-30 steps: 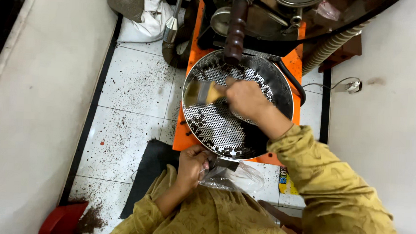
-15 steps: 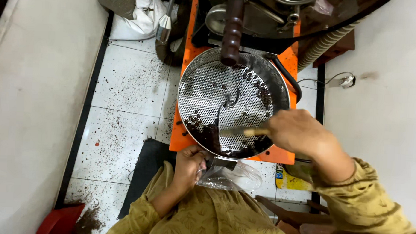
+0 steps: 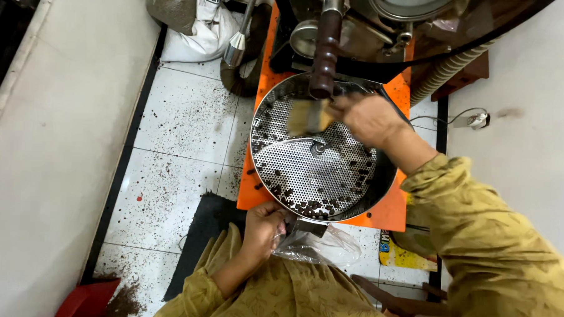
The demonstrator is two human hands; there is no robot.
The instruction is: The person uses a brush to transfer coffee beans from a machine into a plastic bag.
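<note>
The right hand (image 3: 368, 118), clenched on a brush (image 3: 308, 117), sits at the far rim of the perforated tray (image 3: 319, 172); remaining beans (image 3: 311, 206) lie near, by the left hand (image 3: 264, 230) gripping a clear bag (image 3: 316, 246).

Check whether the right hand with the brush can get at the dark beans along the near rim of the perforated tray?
Probably yes: the right hand works over the open perforated tray, and nothing covers the dark beans.

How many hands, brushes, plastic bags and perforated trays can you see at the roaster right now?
Hands: 2, the left hand holding the clear plastic bag below the tray's front edge, the right hand holding the brush over the tray
Brushes: 1
Clear plastic bags: 1
Round perforated trays: 1, with dark beans scattered in it
Total: 5
</note>
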